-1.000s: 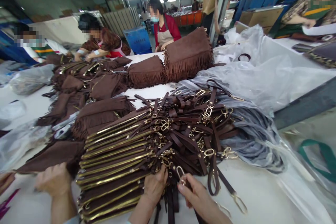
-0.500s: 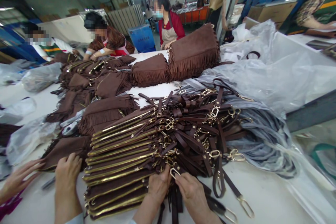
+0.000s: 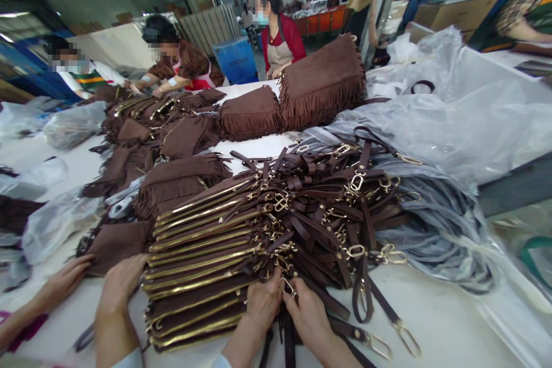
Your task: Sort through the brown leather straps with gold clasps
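Okay so the row of zip pouches [image 3: 200, 267] is sitting right in front of you on the white table [image 3: 431, 310], all overlapped with the gold zippers showing, so I'll place everything off that row. Your left hand [image 3: 264, 302] is at its near right end, fingers curled in by the hardware; honestly can't tell what's inside the grip. Your right hand [image 3: 309, 313] is just right of that, thumb and fingertips pinched nearly closed on a gold clasp [image 3: 288, 287], with the two hands almost touching.

Big messy pile of brown straps [image 3: 319, 213] off the right end of the row, clips and loops everywhere, and grey plastic-wrapped stuff [image 3: 448, 241] beyond it. One loose strap end [image 3: 399, 322] lies on the table farther right of the row.

Left of the row, two other hands [image 3: 123, 282] (not the pair at the clasp) are by a brown piece [image 3: 121, 244]; one is right beside the pouches. Behind the row there's a small fringed bag [image 3: 250, 112] next to a larger fringed bag [image 3: 321, 80], and someone in a red top [image 3: 293, 37] past those.
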A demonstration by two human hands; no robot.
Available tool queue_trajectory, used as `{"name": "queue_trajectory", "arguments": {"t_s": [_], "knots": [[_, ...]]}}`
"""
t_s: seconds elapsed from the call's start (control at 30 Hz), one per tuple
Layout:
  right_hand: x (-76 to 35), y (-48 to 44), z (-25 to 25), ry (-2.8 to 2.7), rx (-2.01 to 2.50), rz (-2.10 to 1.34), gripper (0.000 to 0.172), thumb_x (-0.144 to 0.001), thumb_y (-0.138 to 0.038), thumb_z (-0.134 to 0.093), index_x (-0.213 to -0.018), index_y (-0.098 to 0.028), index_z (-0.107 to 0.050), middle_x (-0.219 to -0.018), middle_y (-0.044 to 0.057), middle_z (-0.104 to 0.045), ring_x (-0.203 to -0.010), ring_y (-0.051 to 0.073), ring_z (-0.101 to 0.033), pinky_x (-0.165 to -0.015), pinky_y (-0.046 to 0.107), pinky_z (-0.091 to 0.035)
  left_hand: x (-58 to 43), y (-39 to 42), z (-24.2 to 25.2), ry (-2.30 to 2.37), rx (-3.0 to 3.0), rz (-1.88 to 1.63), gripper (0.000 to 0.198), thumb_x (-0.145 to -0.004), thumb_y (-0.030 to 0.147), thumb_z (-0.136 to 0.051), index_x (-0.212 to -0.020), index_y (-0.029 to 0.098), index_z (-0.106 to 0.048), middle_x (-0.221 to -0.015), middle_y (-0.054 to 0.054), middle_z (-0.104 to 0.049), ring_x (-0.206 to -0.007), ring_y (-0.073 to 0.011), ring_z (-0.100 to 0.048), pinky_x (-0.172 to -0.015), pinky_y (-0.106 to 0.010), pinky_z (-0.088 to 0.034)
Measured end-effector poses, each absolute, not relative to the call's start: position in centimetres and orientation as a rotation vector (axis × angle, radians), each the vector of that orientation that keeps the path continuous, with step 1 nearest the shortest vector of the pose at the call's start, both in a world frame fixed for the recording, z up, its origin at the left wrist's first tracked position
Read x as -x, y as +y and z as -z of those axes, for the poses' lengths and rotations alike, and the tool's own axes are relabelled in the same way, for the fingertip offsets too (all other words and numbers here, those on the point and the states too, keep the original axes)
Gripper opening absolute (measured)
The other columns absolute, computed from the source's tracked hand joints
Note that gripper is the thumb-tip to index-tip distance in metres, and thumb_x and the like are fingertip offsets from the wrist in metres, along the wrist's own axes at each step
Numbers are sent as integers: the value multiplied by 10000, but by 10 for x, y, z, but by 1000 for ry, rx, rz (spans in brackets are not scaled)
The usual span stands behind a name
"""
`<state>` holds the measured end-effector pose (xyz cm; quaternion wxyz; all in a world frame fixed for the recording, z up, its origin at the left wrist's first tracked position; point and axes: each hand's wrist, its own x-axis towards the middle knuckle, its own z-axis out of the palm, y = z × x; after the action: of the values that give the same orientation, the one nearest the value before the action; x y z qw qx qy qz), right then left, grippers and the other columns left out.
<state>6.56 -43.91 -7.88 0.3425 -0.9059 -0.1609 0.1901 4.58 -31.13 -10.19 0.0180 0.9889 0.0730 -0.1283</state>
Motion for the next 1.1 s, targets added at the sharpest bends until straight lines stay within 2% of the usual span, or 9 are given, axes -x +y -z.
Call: {"name": "queue_trajectory", "arguments": {"t_s": [0.13,0.23,0.37,0.67,0.83,1.0,1.1], "knots": [[-71,-436,70,-416,2373,-593,163,-828,-208,-413,-880,-176,-564,-801,60,-696,-780,229,-660,-613,272,-426,-46,-310,103,260,-3072,318,256,-829,244,-437,-1046,300,-560,-851,0,-668,-764,-165,-631,-618,-246,-447],[-72,-434,71,-441,2395,-569,177,-818,-197,-407,-882,-168,-570,-803,71,-697,-782,236,-660,-613,275,-415,-46,-309,103,283,-3058,183,280,-831,235,-389,-1017,341,-569,-760,23,-675,-729,-160,-634,-596,-231,-428],[-72,-433,74,-445,2447,-509,231,-830,-174,-350,-904,-138,-565,-839,116,-690,-800,251,-655,-628,291,-406,-45,-309,99,274,-3056,119,273,-818,231,-416,-1024,333,-562,-799,20,-681,-766,-165,-630,-648,-250,-440],[-81,-433,81,-482,2481,-381,211,-817,-172,-369,-914,-157,-556,-822,67,-690,-778,209,-654,-611,263,-393,-51,-316,84,210,-3075,175,294,-834,176,-420,-1075,263,-565,-942,-38,-683,-836,-183,-643,-699,-263,-482],[-83,-430,86,-497,2526,-277,200,-832,-171,-355,-888,-153,-545,-826,78,-675,-778,206,-644,-619,264,-394,-52,-316,81,224,-3088,192,287,-854,199,-396,-1073,252,-575,-894,-40,-695,-735,-179,-658,-645,-262,-498],[-89,-424,90,-579,2555,-195,182,-835,-150,-354,-869,-151,-533,-822,88,-658,-767,197,-634,-610,260,-397,-52,-316,82,214,-3118,143,273,-841,174,-413,-1026,236,-604,-908,-52,-693,-797,-181,-653,-693,-256,-497],[-93,-424,91,-633,2557,-158,184,-847,-148,-340,-874,-156,-522,-823,79,-651,-760,182,-629,-616,255,-403,-52,-314,84,180,-3133,118,269,-835,153,-415,-996,224,-618,-841,-53,-698,-743,-175,-656,-669,-246,-498]]}}
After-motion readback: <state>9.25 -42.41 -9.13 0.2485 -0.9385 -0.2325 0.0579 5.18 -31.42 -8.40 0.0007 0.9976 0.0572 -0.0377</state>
